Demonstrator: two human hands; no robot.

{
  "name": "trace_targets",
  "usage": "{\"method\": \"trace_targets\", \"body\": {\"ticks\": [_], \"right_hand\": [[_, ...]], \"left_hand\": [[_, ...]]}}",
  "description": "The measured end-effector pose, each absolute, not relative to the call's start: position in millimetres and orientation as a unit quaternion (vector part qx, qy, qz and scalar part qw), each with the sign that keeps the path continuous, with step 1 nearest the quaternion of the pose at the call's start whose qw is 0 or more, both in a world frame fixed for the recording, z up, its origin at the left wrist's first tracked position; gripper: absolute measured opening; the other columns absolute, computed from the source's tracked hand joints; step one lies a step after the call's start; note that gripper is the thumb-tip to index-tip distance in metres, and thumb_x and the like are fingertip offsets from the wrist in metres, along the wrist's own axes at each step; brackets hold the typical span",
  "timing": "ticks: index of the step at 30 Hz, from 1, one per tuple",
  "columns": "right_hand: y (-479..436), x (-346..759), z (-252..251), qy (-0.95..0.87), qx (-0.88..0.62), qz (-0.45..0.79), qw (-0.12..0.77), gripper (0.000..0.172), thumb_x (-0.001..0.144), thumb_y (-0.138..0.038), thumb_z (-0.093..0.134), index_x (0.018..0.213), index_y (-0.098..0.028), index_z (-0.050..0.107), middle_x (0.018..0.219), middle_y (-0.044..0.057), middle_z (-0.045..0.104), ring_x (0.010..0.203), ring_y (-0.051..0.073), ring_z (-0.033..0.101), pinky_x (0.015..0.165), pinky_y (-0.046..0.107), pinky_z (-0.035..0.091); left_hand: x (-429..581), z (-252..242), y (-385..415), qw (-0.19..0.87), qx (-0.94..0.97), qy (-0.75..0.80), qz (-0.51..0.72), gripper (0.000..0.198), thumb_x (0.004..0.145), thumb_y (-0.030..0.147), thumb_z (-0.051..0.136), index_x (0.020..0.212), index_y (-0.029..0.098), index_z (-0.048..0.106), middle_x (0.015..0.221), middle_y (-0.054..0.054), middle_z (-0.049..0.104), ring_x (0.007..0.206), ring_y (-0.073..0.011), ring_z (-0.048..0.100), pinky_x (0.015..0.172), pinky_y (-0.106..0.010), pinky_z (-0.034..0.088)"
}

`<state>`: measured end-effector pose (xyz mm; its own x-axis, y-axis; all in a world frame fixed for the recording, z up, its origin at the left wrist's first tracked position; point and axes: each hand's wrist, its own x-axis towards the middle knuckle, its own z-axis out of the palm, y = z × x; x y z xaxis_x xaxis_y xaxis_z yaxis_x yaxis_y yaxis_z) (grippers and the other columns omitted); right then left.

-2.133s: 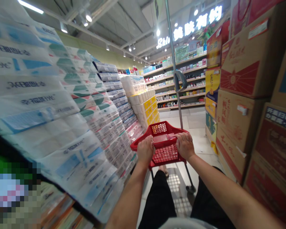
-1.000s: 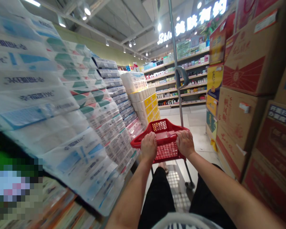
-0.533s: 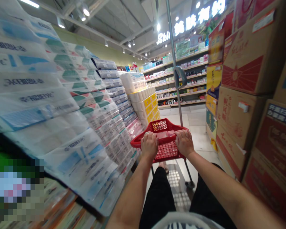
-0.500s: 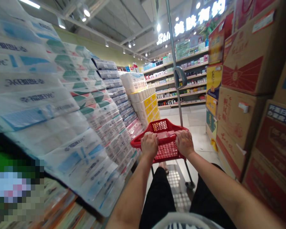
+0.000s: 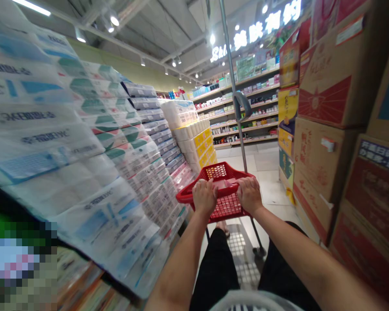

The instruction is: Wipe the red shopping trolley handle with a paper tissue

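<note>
Both hands grip the rear edge of a red plastic shopping cart [image 5: 228, 207] in front of me. My left hand [image 5: 205, 198] is wrapped over its left part. On the right part, my right hand [image 5: 249, 194] has its fingers curled over the rim. Between the hands, a pinkish package [image 5: 226, 183] shows in part inside the basket; its kind is unclear. A tall metal pole [image 5: 232, 73] with a grey hook-like piece [image 5: 243, 106] rises at the cart's right front.
Tall stacks of wrapped tissue packs [image 5: 58, 138] line the left side, with yellow-and-white paper rolls [image 5: 194, 142] further on. Cardboard boxes [image 5: 324, 160] are piled on the right. Pale floor tiles [image 5: 262, 162] run between them to stocked shelves [image 5: 246, 112] at the back.
The view has shifted slightly, with the stacks, boxes and shelves a little further left. Both hands keep their hold on the cart.
</note>
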<state>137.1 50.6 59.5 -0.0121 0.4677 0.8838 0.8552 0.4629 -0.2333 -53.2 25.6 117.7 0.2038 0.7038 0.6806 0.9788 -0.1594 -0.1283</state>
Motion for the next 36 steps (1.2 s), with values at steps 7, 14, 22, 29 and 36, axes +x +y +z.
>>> {"method": "trace_targets", "body": {"ticks": [7, 14, 22, 29, 36], "right_hand": [[50.2, 137.6, 59.4, -0.687, -0.481, -0.189, 0.512, 0.021, 0.086, -0.018, 0.046, 0.104, -0.019, 0.058, 0.105, 0.006, 0.061, 0.109, 0.024, 0.046, 0.109, 0.045, 0.026], [50.5, 138.2, 59.3, -0.687, -0.481, -0.197, 0.508, 0.022, 0.085, -0.017, 0.048, 0.104, -0.019, 0.058, 0.106, 0.007, 0.062, 0.109, 0.024, 0.046, 0.109, 0.045, 0.027], [49.8, 136.1, 59.5, -0.685, -0.481, -0.201, 0.509, 0.021, 0.086, -0.017, 0.047, 0.104, -0.019, 0.058, 0.105, 0.007, 0.062, 0.109, 0.025, 0.046, 0.109, 0.046, 0.027], [48.8, 139.0, 60.2, -0.691, -0.478, -0.2, 0.504, 0.021, 0.086, -0.018, 0.047, 0.105, -0.02, 0.057, 0.105, 0.006, 0.061, 0.109, 0.024, 0.046, 0.109, 0.045, 0.027], [48.3, 137.1, 60.3, -0.69, -0.477, -0.194, 0.509, 0.021, 0.087, -0.018, 0.047, 0.105, -0.02, 0.057, 0.106, 0.006, 0.061, 0.11, 0.024, 0.046, 0.109, 0.045, 0.027]], "left_hand": [[-46.7, 94.1, 16.8, 0.316, -0.73, -0.524, -0.302, 0.046, 0.095, 0.04, 0.036, 0.131, 0.013, 0.047, 0.13, -0.014, 0.053, 0.125, -0.0291, 0.041, 0.104, -0.047, 0.03], [-41.5, 106.5, 17.3, 0.31, -0.75, -0.528, -0.253, 0.05, 0.094, 0.045, 0.037, 0.138, 0.02, 0.042, 0.122, -0.012, 0.058, 0.111, -0.0297, 0.05, 0.092, -0.047, 0.037], [-30.8, 117.1, 24.0, 0.291, -0.734, -0.544, -0.284, 0.049, 0.093, 0.046, 0.038, 0.136, 0.022, 0.043, 0.121, -0.013, 0.056, 0.107, -0.0297, 0.051, 0.089, -0.048, 0.041], [-32.6, 100.1, 22.5, 0.225, -0.759, -0.438, -0.426, 0.034, 0.095, 0.023, 0.034, 0.128, 0.015, 0.04, 0.123, -0.016, 0.052, 0.12, -0.0248, 0.047, 0.1, -0.045, 0.042], [-46.7, 104.3, 23.0, 0.242, -0.774, -0.475, -0.342, 0.03, 0.095, 0.027, 0.037, 0.122, 0.019, 0.048, 0.125, -0.011, 0.057, 0.121, -0.0244, 0.048, 0.103, -0.046, 0.039]]}}
